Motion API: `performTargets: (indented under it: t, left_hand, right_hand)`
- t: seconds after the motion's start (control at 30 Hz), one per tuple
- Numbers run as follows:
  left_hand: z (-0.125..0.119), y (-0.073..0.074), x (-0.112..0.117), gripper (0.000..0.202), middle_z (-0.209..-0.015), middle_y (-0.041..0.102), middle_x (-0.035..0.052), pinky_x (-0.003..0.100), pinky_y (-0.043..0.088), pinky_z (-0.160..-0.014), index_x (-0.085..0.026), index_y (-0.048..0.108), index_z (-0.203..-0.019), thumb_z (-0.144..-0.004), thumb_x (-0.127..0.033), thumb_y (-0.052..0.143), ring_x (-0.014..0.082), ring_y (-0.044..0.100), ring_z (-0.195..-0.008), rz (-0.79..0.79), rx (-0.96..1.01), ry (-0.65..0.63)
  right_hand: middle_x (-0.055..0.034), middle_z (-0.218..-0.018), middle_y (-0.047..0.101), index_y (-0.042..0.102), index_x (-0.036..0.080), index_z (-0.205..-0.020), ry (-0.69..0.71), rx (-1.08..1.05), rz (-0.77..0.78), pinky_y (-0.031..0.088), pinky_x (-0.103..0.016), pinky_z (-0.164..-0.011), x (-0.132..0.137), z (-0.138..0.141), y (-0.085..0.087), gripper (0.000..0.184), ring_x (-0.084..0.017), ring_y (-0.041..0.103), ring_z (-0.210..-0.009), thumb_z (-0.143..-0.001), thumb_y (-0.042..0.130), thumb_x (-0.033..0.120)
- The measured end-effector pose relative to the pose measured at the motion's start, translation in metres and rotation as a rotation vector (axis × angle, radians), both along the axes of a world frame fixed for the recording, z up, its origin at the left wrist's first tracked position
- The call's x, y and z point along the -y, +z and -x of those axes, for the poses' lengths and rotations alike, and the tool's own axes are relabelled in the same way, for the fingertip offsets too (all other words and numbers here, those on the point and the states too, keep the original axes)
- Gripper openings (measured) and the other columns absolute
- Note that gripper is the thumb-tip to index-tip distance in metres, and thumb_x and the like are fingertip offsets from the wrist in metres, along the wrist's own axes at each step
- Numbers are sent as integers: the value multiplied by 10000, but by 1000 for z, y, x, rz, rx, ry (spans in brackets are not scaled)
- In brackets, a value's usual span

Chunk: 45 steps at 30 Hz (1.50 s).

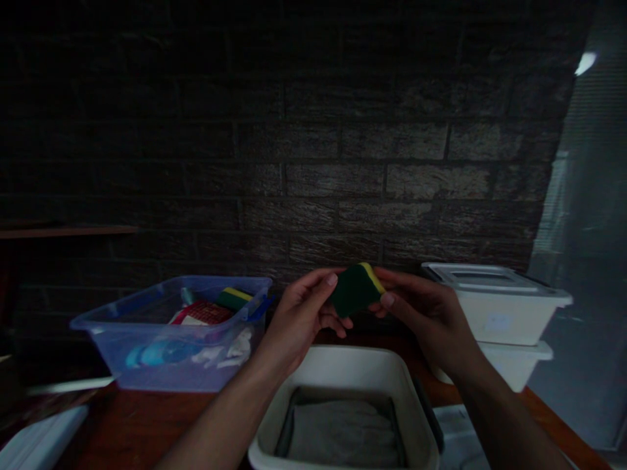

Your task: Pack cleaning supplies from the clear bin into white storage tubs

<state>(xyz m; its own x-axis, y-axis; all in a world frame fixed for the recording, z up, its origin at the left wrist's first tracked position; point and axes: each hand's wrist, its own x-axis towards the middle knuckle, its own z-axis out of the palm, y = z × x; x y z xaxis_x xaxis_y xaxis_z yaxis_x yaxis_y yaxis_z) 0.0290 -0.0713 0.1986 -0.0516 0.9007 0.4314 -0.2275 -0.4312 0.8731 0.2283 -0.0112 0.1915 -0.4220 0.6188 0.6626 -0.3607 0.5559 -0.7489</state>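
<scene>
While left fingers (323,288) and right fingers (400,307) pinch a blocky sponge (353,291), round-cornered bin (350,371), rough bricks (414,142)

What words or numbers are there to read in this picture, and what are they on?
None can be read clearly.
Pale label on the upper white box: too faint and blurred to read.
Red packet in the bluish see-through tub: any print is too dark and blurred to read.
Green-and-yellow sponge in both hands: no writing shows.
</scene>
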Motion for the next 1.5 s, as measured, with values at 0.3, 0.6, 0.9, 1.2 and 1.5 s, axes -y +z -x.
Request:
performTargets:
  t: [0.3, 0.6, 0.9, 1.2, 1.5]
  left_hand:
    - [-1, -2, -2, 456, -570, 649, 5, 220, 478, -318, -162, 668, -1070, -895, -582, 661, 160, 600, -378, 96, -132, 127]
    - [-4, -7, 4, 444, -892, 682, 49, 201, 517, -485, -206, 622, -1229, -895, -486, 705, 164, 674, -693, -81, -312, 22]
    - [-8, -9, 4, 441, -1221, 650, 91, 296, 549, -840, -251, 657, -1235, -826, -308, 810, 258, 624, -1124, -232, -439, 181]
    - [-11, -6, 11, 726, -1422, 582, 96, 280, 588, -793, -338, 531, -1445, -794, -230, 831, 297, 601, -1236, -191, -350, 29]
    - [-6, -6, 2, 387, -1225, 703, 82, 315, 634, -737, -233, 682, -1262, -883, -282, 744, 212, 718, -897, -213, -270, 89]
  right_hand:
    - [-52, -1434, 598, 658, 339, -1364, -34, 89, -147, 595, -300, -938, 4, -1, 1, 487, -201, 673, -1152, -897, 767, 257]
    - [-36, -1004, 766, 736, 267, -1190, -10, 63, 18, 597, -322, -883, -2, 2, -2, 367, -204, 723, -965, -834, 826, 276]
    - [-36, -1064, 769, 684, 289, -1302, 43, 89, 95, 597, -310, -871, -5, 2, -3, 448, -190, 721, -978, -871, 794, 337]
    - [-55, -1234, 737, 671, 295, -1300, 24, 29, 21, 581, -400, -989, -5, 1, -1, 488, -239, 704, -1121, -836, 820, 264]
    - [-46, -1216, 737, 687, 270, -1286, 58, 81, -20, 594, -347, -935, -8, 3, -4, 384, -202, 713, -1046, -909, 753, 304]
